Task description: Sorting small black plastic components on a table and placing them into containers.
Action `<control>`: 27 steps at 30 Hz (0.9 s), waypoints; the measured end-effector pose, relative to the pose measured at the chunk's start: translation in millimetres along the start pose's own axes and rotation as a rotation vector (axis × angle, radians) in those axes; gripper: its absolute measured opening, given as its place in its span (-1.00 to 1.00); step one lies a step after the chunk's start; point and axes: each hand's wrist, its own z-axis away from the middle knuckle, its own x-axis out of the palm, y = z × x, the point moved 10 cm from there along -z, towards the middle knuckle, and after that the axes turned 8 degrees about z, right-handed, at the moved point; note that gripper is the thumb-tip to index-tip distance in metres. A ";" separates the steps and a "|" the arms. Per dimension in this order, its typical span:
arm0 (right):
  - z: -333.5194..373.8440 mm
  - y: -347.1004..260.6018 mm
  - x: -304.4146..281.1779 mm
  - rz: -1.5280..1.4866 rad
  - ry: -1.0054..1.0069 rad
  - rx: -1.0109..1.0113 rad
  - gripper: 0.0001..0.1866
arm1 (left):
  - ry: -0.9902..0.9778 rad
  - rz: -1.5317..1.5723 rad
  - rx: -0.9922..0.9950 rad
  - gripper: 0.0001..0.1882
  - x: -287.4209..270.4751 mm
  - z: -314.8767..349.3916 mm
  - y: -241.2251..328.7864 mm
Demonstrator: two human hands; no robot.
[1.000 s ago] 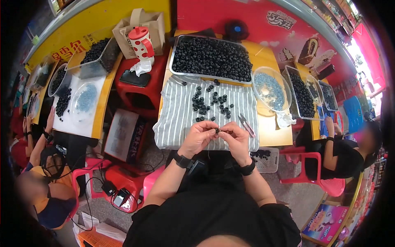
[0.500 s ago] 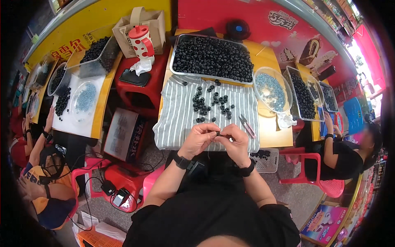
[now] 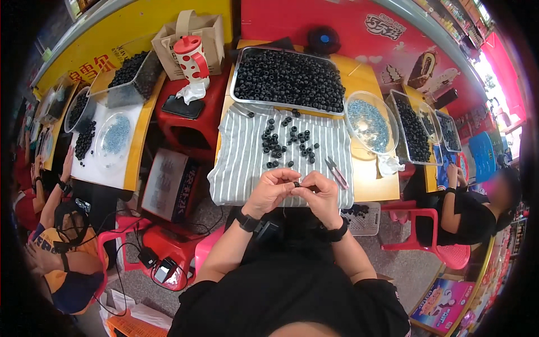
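Observation:
My left hand (image 3: 269, 192) and my right hand (image 3: 321, 196) meet over the near edge of a grey-and-white striped cloth (image 3: 236, 163). A small black ring-like part (image 3: 297, 184) is pinched between their fingertips, both hands closed on it; the fingers cover much of it. Several similar loose black parts (image 3: 275, 147) lie scattered on the cloth just beyond. Right of them, a pair of thread snips (image 3: 337, 173) with pinkish handles rests on the cloth. A metal tray (image 3: 233, 84) heaped with black parts stands behind the cloth.
A round clear dish (image 3: 395, 121) of tiny pale-blue pieces and a crumpled tissue (image 3: 389, 164) lie to the right. At left, a red stool (image 3: 168, 124) bears a phone (image 3: 183, 106) and a spotted cup (image 3: 192, 62). Below the table's right side sits a white basket (image 3: 366, 223). People work on both sides.
My fingers have shifted slightly around the small black part, still pinched in both hands. The person at right has moved a hand a little. The loose parts lie as before.

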 end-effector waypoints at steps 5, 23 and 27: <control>-4.9 -4.0 9.0 -0.062 -0.232 0.139 -0.79 | -0.022 -0.057 -0.034 -0.61 5.1 0.3 -1.9; -1.5 -15.8 21.2 -0.062 -0.328 -0.077 -0.83 | -0.094 -0.072 -0.115 -0.56 12.4 4.0 -6.2; 4.6 4.3 20.6 -0.191 -0.314 0.088 -0.83 | -0.081 -0.113 -0.087 -0.60 11.9 2.7 -4.9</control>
